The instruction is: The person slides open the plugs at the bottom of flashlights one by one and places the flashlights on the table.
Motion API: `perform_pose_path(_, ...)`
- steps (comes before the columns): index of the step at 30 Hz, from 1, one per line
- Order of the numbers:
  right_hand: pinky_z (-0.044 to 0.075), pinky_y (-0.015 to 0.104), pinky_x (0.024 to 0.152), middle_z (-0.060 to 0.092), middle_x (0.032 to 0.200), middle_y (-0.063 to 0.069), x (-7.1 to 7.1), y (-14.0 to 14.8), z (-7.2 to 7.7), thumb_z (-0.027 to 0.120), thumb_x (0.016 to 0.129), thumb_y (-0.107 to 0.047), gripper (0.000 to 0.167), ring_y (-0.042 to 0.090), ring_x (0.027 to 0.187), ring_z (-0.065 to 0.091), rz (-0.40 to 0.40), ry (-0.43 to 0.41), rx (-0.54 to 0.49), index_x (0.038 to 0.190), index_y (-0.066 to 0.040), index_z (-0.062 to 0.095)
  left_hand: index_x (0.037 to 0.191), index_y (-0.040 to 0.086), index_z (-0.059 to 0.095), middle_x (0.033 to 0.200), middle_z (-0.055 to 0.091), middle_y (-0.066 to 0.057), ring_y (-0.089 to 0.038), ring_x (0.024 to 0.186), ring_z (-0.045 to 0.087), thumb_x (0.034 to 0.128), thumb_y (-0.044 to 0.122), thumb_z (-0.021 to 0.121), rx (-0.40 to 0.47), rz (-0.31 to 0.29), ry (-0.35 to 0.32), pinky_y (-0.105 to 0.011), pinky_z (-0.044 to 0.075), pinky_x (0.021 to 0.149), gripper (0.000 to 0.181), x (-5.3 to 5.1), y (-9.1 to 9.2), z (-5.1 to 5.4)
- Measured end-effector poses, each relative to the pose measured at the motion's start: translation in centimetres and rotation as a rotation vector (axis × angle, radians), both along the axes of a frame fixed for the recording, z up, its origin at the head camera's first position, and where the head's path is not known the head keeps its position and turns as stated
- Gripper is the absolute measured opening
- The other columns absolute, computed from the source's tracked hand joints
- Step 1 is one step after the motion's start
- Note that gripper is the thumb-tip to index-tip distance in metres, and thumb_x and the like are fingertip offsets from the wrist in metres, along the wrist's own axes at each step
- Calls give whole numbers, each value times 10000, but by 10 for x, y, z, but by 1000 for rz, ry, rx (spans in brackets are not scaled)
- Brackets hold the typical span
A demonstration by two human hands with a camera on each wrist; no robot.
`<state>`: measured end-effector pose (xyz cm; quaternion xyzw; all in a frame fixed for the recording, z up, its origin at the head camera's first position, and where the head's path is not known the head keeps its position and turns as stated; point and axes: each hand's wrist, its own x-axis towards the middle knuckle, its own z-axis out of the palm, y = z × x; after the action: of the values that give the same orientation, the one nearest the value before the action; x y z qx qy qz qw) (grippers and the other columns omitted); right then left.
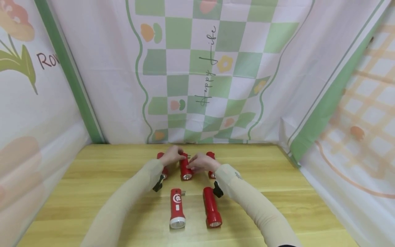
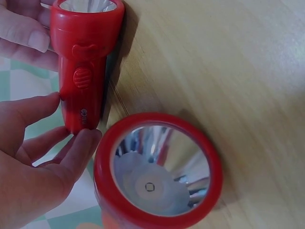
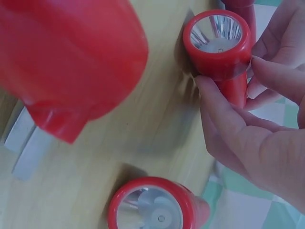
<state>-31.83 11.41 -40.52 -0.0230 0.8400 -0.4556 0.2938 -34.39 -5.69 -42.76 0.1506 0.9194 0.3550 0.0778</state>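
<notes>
In the head view, both hands meet at a red flashlight (image 1: 184, 167) in the middle of the back row, its lens toward the front of the table. My left hand (image 1: 171, 155) pinches its tail end; the left wrist view shows thumb and fingers about the narrow end of the flashlight (image 2: 82, 90), below its ridged switch. My right hand (image 1: 202, 163) holds the same flashlight near its lamp head, with thumb and forefinger on either side in the right wrist view. Another red flashlight (image 1: 165, 172) lies partly hidden under the left hand.
Behind my right hand lies a red flashlight (image 1: 211, 155). Nearer the front are a red flashlight with a white rim (image 1: 177, 207) and a plain red one (image 1: 212, 207). A printed curtain (image 1: 117, 103) hangs along the back edge of the wooden table (image 1: 77, 195).
</notes>
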Motion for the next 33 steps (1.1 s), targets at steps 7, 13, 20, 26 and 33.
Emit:
perform_pose_path(7,590,414,942,648,1189,263,-1,8,4,638,925,-60,505,323,1029,702,24,40,23,1361,134,473,1256,-92,588,1230,651,-275,-384,1144,635,908,118,676,26,-6,-8,-449,542,1010,416,2,1,3)
perform_pose_path(13,587,408,946,653,1236,257,-1,17,9,642,934,-103,511,359,1104,681,29,91,48,1366,116,478,1231,-68,616,1225,658,-259,-387,1148,627,929,153,657,-3,11,45,-476,535,1006,376,2,1,7)
perform_pose_path(20,532,470,1031,562,1342,307,2,32,13,639,935,-105,563,416,1176,627,19,106,-7,1389,145,419,1213,-55,634,1235,660,-241,-382,1162,621,922,162,656,-39,30,86,-481,534,1005,363,-1,6,8)
perform_pose_path(26,509,486,1059,539,1358,313,2,44,18,603,958,-99,560,423,1204,598,-13,105,-27,1409,154,389,1183,-54,647,1217,668,-228,-375,1165,618,938,118,615,8,59,127,-487,520,1021,301,-3,11,12)
perform_pose_path(33,511,473,1065,519,1382,327,1,60,25,574,968,-90,532,424,1241,573,-46,95,-36,1405,154,393,1197,-53,652,1201,685,-206,-341,1145,632,946,125,614,14,24,142,-447,523,1022,311,-7,22,21)
